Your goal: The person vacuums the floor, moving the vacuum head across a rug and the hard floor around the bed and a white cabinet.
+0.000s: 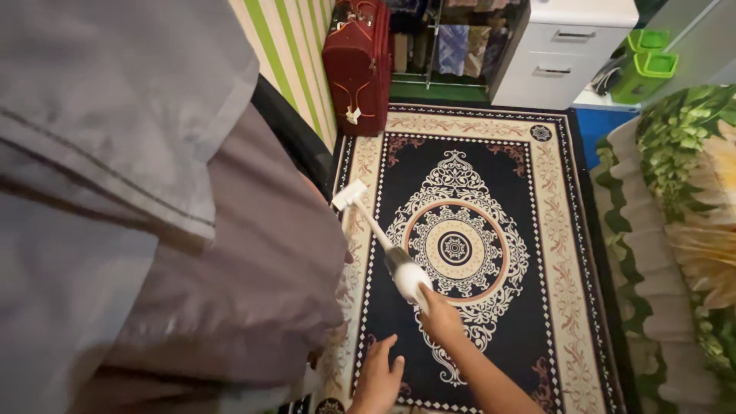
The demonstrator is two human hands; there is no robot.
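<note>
Gripping a white handheld vacuum (400,270) in the right hand (440,314), fingers wrapped round its rear, nozzle (349,195) angled down onto the left border of the patterned carpet (537,230). Hovering beside it, the left hand (377,377), fingers loosely together, holding nothing. Standing beyond, a red suitcase (356,61).

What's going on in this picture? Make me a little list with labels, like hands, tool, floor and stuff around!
right hand: right hand grips the handle end of a white handheld vacuum
left hand: left hand open, fingers spread, resting on the rug
tool: vacuum's nozzle points at the rug's left border
floor: black and cream patterned rug
left side: grey fabric fills the view
far end: red suitcase upright by a striped wall; white drawers
right side: leafy green and cream bedding
</note>
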